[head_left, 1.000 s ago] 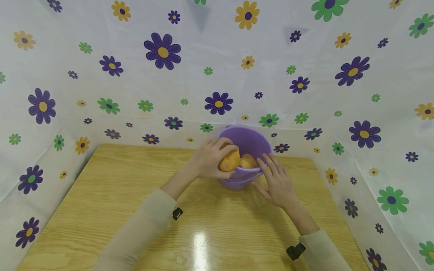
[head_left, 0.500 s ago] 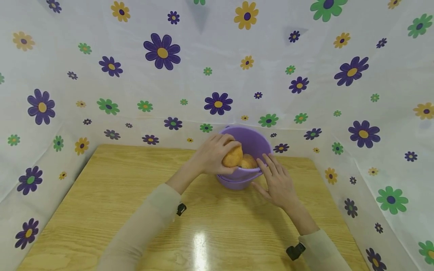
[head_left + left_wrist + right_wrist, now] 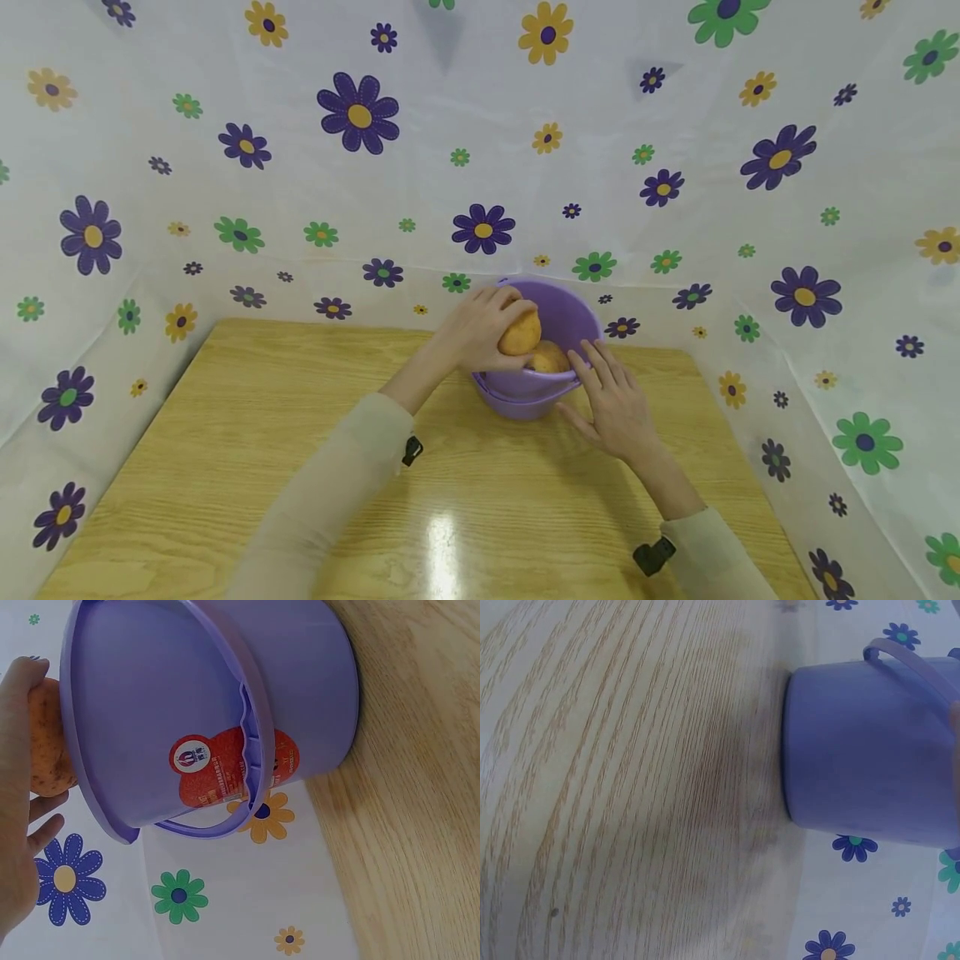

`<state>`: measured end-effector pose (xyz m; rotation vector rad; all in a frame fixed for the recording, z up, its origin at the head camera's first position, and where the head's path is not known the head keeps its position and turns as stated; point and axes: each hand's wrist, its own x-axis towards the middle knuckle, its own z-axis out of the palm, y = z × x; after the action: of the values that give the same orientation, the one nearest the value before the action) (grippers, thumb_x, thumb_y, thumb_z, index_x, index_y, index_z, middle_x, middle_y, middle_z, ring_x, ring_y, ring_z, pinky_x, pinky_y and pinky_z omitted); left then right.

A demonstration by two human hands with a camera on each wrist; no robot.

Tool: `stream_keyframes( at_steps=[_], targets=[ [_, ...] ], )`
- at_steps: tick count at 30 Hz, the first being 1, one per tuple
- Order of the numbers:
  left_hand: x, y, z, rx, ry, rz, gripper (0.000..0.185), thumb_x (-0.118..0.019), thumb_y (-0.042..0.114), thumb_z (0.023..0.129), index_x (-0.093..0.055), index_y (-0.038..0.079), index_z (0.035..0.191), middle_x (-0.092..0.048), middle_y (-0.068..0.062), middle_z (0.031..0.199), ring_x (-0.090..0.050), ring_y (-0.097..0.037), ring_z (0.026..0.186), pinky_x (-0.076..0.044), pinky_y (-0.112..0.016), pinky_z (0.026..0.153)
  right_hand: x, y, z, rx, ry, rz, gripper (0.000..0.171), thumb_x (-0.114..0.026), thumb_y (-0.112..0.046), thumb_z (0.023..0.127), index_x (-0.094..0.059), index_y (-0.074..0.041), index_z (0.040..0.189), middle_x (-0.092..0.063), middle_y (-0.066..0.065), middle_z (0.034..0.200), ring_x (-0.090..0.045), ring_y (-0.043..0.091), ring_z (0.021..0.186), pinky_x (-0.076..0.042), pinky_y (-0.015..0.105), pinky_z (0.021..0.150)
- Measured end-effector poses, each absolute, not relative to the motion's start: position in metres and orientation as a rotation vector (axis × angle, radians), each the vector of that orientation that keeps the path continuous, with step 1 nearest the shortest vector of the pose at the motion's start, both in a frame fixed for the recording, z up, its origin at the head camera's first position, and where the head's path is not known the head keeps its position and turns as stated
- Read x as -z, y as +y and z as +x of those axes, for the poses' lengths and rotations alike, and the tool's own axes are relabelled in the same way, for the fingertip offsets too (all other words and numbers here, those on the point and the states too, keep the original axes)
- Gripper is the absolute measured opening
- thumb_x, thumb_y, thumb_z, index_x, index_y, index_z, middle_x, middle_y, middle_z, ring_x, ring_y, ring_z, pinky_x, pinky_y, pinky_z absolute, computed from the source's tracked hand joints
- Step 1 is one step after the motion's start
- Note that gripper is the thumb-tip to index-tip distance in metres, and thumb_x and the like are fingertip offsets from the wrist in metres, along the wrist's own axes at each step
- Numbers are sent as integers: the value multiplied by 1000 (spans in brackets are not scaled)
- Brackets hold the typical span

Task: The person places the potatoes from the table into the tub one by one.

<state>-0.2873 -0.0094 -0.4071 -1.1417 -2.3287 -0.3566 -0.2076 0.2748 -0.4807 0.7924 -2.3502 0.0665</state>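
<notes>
A purple bucket (image 3: 566,310) stands upright at the back of the table, its carrying handle (image 3: 253,724) hanging down on the near side. Above its left rim, my left hand (image 3: 476,332) grips a brown potato (image 3: 522,333) with the fingers over the top and the thumb below. In the left wrist view the same potato (image 3: 49,742) shows dark specks just beyond the rim. Another potato (image 3: 550,358) lies inside the bucket; anything deeper is hidden. My right hand (image 3: 617,408) rests its straight fingers on the right side of the rim.
The wooden table (image 3: 300,375) extends to the left and in front of the bucket. A white flowered cloth (image 3: 420,192) hangs behind and along both sides, close to the bucket's back. Black straps (image 3: 654,556) sit at both wrists.
My left hand has carried the potato up and to the right, from the bucket's front left edge to over the opening. My right hand and the bucket stay in place.
</notes>
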Motion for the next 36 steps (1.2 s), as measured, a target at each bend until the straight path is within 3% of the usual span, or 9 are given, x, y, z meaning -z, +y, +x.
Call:
stream_keyframes(
  at_steps=[5,6,13,20,30,36],
  targets=[
    [408,-7,-294,375,-2380,-1131,74,-79,60,82,-63,14,138,-66,-11,130,-64,-32,121,-51,-48,113,478,275,-207,-55,-2339,801,85,-32,-71,105,-49,-3,154,-52,24,156,-47,44,147,-52,60,109],
    [408,-7,-295,380,-2388,-1130,74,-79,59,82,-63,14,138,-66,-12,130,-64,-32,121,-51,-49,113,478,275,-207,-52,-2329,801,87,-26,-72,105,-50,-3,153,-52,24,156,-48,44,146,-53,60,108],
    [412,-7,-300,383,-2471,-1122,71,-79,55,84,-62,14,139,-64,-13,132,-60,-34,126,-45,-51,119,480,275,-207,-77,-2303,818,82,-40,-68,104,-50,-3,153,-54,25,154,-49,45,145,-53,61,106],
    [411,-3,-305,279,-2558,-1104,72,-69,62,87,-59,18,143,-63,-10,135,-58,-31,128,-47,-50,117,480,275,-208,-47,-2315,797,88,-25,-73,105,-51,-3,152,-53,23,155,-48,43,146,-53,59,108],
    [408,2,-307,245,-2663,-1088,69,-68,59,90,-57,20,146,-60,-9,140,-57,-30,131,-44,-49,118,482,275,-210,-60,-2290,800,88,-26,-73,105,-51,-3,152,-54,24,154,-49,45,145,-54,60,105],
    [408,3,-309,222,-2665,-1108,68,-68,56,90,-57,18,146,-60,-10,141,-55,-31,133,-44,-50,119,481,277,-208,-49,-2324,807,84,-36,-70,105,-49,-4,154,-51,23,157,-47,44,147,-54,61,105]
  ],
)
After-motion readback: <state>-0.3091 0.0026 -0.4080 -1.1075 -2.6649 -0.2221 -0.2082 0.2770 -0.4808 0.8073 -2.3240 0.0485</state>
